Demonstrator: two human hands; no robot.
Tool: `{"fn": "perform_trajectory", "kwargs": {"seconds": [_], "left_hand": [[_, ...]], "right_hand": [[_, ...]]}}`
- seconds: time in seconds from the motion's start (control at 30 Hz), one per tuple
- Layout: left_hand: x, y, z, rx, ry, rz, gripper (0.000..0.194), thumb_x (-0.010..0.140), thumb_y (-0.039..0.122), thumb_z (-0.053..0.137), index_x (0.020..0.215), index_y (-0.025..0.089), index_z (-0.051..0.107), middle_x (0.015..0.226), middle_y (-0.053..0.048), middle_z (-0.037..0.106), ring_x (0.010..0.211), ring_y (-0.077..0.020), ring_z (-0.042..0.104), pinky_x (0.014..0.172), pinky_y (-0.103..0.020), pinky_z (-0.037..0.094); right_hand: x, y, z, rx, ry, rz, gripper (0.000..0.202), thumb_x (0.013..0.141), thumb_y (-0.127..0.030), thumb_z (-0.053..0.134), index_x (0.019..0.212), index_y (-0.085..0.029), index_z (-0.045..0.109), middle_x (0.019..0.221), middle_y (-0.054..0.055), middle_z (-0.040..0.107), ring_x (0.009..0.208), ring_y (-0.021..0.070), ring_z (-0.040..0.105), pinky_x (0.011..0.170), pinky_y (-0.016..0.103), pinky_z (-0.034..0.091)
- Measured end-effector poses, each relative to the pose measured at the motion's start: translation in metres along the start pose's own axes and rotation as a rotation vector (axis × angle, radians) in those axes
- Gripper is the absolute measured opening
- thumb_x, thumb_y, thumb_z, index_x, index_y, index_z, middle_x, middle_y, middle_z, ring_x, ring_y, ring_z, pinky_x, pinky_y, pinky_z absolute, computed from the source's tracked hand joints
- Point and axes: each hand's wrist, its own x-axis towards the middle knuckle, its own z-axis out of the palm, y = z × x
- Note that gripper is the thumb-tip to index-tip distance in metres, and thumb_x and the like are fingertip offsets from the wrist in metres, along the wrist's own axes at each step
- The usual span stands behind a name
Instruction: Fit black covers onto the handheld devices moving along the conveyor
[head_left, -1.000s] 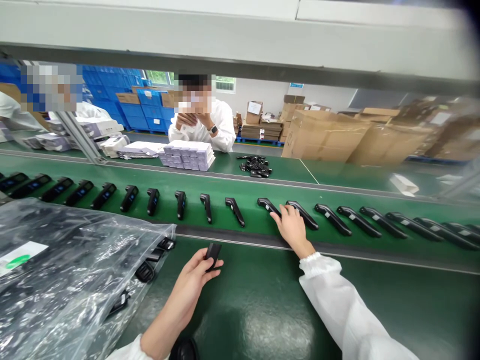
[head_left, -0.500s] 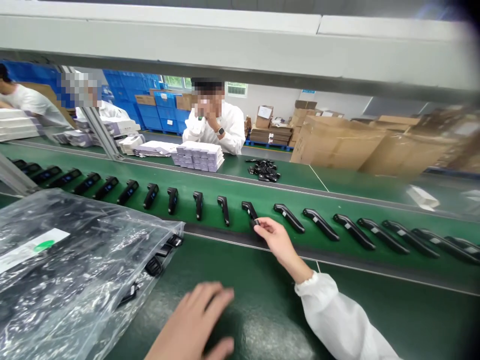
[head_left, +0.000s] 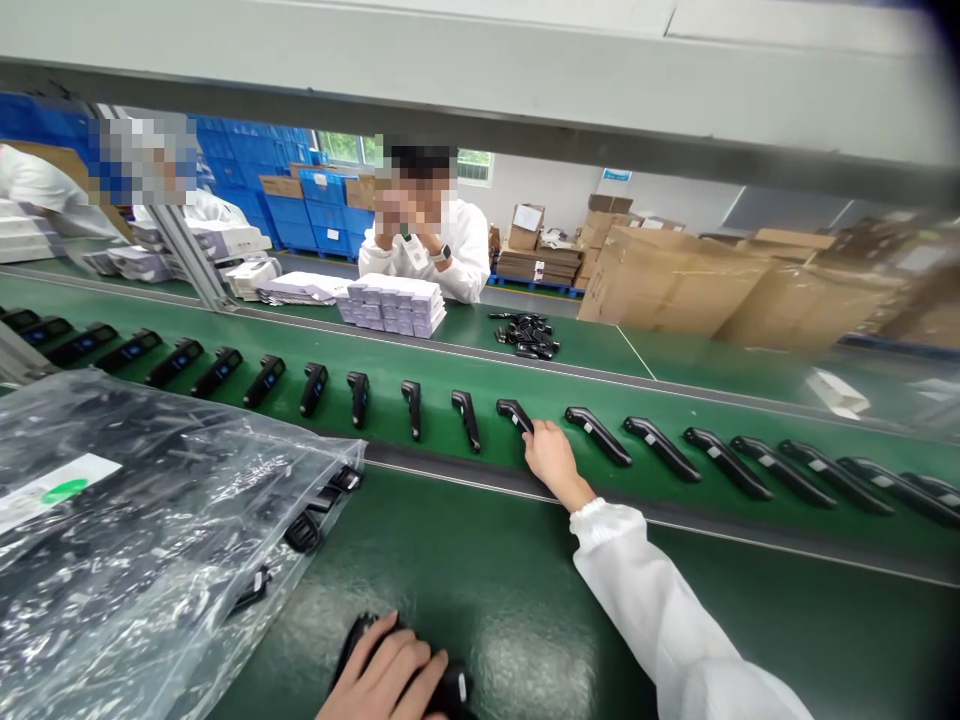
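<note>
My right hand [head_left: 555, 462] is closed on the lower end of a black handheld device [head_left: 513, 412] that lies in the row on the green conveyor. Its fingertips are partly hidden from me. At the bottom, my left hand [head_left: 394, 672] has its fingers bent over black plastic pieces [head_left: 356, 640] on the green worktop. A small white mark shows on the piece by its fingertips; the hand covers most of their shape. Left of it lies a large clear plastic bag [head_left: 187, 510] with black parts inside.
More black devices [head_left: 598, 435] lie spaced along the conveyor belt [head_left: 442, 375]. Across it, a co-worker in white sits behind stacked small boxes [head_left: 391, 305] and a heap of black parts [head_left: 525, 335]. A metal post [head_left: 184, 250] and an overhead beam [head_left: 480, 90] frame the station.
My left hand has moved down and back, and its fingers now rest over black pieces. My right hand has shifted slightly right with the device. The devices on the belt have moved right.
</note>
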Motion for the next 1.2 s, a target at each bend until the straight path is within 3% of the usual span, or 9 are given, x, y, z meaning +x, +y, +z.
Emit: {"fn": "perform_trajectory", "kwargs": {"seconds": [0.13, 0.2, 0.27, 0.4, 0.5, 0.6, 0.73, 0.93, 1.2], "left_hand": [[0.024, -0.011, -0.002, -0.24, 0.015, -0.445, 0.02, 0.097, 0.029, 0.048, 0.103, 0.028, 0.067, 0.098, -0.001, 0.073, 0.093, -0.0202, 0.067, 0.1, -0.039, 0.045], [0.041, -0.016, -0.007, -0.423, 0.104, -0.733, 0.023, 0.096, 0.039, 0.047, 0.098, 0.026, 0.066, 0.096, -0.003, 0.071, 0.092, -0.023, 0.065, 0.092, -0.039, 0.048], [0.059, -0.017, -0.013, -0.667, 0.179, -0.935, 0.029, 0.094, 0.049, 0.048, 0.097, 0.025, 0.064, 0.093, -0.003, 0.07, 0.088, -0.0229, 0.064, 0.083, -0.034, 0.05], [0.088, -0.013, -0.019, -1.01, 0.205, -0.969, 0.034, 0.092, 0.053, 0.048, 0.094, 0.022, 0.062, 0.085, -0.002, 0.065, 0.082, -0.02, 0.062, 0.077, -0.029, 0.05], [0.086, -0.01, -0.02, -0.849, 0.184, -0.877, 0.034, 0.093, 0.05, 0.048, 0.108, 0.023, 0.061, 0.101, -0.006, 0.066, 0.095, -0.0225, 0.062, 0.088, -0.034, 0.05], [0.063, -0.015, -0.024, -0.374, 0.11, -0.778, 0.042, 0.091, 0.048, 0.052, 0.124, 0.023, 0.059, 0.124, -0.012, 0.062, 0.117, -0.0313, 0.056, 0.098, -0.046, 0.046], [0.035, -0.024, -0.026, 0.051, -0.11, -0.704, 0.038, 0.09, 0.043, 0.052, 0.117, 0.02, 0.066, 0.115, -0.014, 0.067, 0.109, -0.036, 0.06, 0.088, -0.053, 0.048], [0.032, -0.029, -0.015, 0.083, -0.19, -0.599, 0.037, 0.093, 0.028, 0.043, 0.121, 0.019, 0.065, 0.126, -0.012, 0.066, 0.116, -0.0311, 0.061, 0.096, -0.047, 0.05], [0.034, -0.042, -0.002, 0.117, -0.073, -0.617, 0.038, 0.095, 0.033, 0.042, 0.119, 0.014, 0.064, 0.119, -0.014, 0.066, 0.109, -0.0323, 0.061, 0.091, -0.047, 0.053]], "right_hand": [[-0.012, -0.003, -0.013, 0.055, 0.098, 0.014, 0.042, 0.1, -0.037, 0.047, 0.133, -0.013, 0.056, 0.13, 0.022, 0.057, 0.121, 0.0356, 0.051, 0.096, 0.048, 0.043], [-0.036, -0.015, -0.021, 0.287, 0.137, -0.071, 0.043, 0.1, -0.04, 0.047, 0.135, -0.018, 0.055, 0.135, 0.018, 0.056, 0.125, 0.0331, 0.049, 0.101, 0.048, 0.041], [-0.068, -0.034, -0.028, 0.667, 0.016, -0.208, 0.039, 0.098, -0.042, 0.05, 0.131, -0.023, 0.059, 0.129, 0.012, 0.061, 0.119, 0.0271, 0.055, 0.1, 0.042, 0.044], [-0.12, -0.078, -0.039, 1.278, -0.4, -0.289, 0.034, 0.088, -0.045, 0.067, 0.117, -0.028, 0.068, 0.11, 0.004, 0.069, 0.096, 0.0197, 0.065, 0.086, 0.034, 0.052], [-0.116, -0.087, -0.041, 1.414, -0.431, -0.166, 0.029, 0.083, -0.044, 0.072, 0.105, -0.025, 0.073, 0.094, 0.002, 0.07, 0.083, 0.018, 0.065, 0.075, 0.031, 0.053], [-0.079, -0.066, -0.037, 1.218, -0.286, -0.097, 0.031, 0.084, -0.044, 0.068, 0.108, -0.024, 0.073, 0.091, 0.002, 0.07, 0.082, 0.0191, 0.064, 0.073, 0.031, 0.052], [-0.025, -0.027, -0.026, 0.622, -0.057, -0.206, 0.025, 0.088, -0.029, 0.064, 0.11, -0.024, 0.074, 0.109, 0.007, 0.07, 0.097, 0.0217, 0.065, 0.094, 0.036, 0.047], [-0.003, -0.021, 0.002, 0.118, -0.053, -0.036, 0.051, 0.091, -0.017, 0.058, 0.141, -0.009, 0.048, 0.116, 0.019, 0.067, 0.105, 0.0286, 0.066, 0.087, 0.034, 0.049], [0.012, -0.01, 0.009, 0.0, -0.039, 0.045, 0.025, 0.096, -0.024, 0.055, 0.109, -0.005, 0.065, 0.108, 0.022, 0.066, 0.104, 0.0306, 0.064, 0.087, 0.035, 0.046]]}}
